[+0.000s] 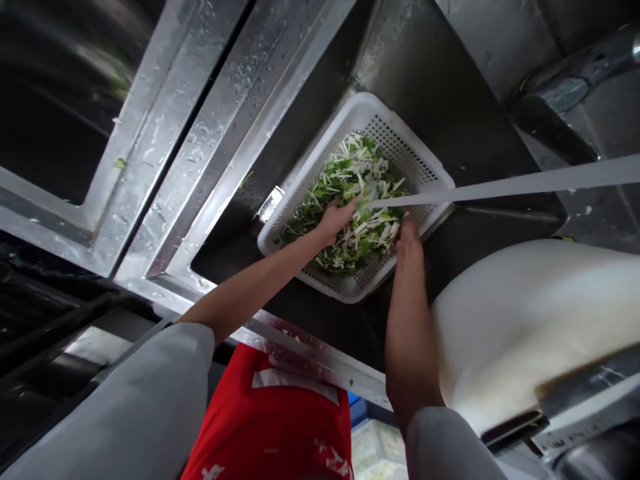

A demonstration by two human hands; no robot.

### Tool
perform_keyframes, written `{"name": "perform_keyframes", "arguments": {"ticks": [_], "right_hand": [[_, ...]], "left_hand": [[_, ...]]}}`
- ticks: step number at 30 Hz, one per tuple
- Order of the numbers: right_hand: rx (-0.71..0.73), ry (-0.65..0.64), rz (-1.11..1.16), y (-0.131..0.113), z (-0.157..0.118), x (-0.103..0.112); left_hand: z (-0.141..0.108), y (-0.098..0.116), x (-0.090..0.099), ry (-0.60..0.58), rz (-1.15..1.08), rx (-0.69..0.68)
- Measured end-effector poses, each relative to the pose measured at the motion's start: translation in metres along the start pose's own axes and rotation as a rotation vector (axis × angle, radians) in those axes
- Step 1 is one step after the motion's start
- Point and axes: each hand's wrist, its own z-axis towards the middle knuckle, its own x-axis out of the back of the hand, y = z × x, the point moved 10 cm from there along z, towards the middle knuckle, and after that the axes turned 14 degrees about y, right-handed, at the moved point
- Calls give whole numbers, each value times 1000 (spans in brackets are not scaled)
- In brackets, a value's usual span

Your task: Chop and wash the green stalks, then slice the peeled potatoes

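A white perforated plastic basket [280, 220] sits tilted in the metal sink, filled with a wet mix of chopped leafy greens and thin white strips [357, 173]. My left hand [337, 221] reaches into the near left part of the greens. Its thumb and fingers are spread apart, with the tips partly buried in the leaves. At the basket's right side, my right hand [410, 237] dips in along the edge of the greens, its fingers mostly hidden. A stream of water [480, 192] enters from the right and lands on the greens between both hands.
Dark steel sink walls [450, 100] surround the basket. A faucet [565, 100] is at upper right. A large white rounded object [540, 320] stands close to my right arm. Another sink basin [60, 100] lies to the left, past a wet metal rim [200, 147].
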Motion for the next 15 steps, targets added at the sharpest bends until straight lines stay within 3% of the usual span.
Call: {"name": "perform_keyframes", "arguments": {"ticks": [4,7,9,12,15], "right_hand": [[191,148,-299,-32,23,19],[415,182,-581,-61,36,-4],[509,181,-715,-73,39,-28],[590,149,-828,-82,34,-64],[627,77,-916,-79,25,-96]], "left_hand": [[8,40,21,83,311,-286],[19,61,23,219,554,-522],[21,57,4,240,704,-639],[12,30,-30,170,749,-716],[-11,8,-43,103,738,-784]]}}
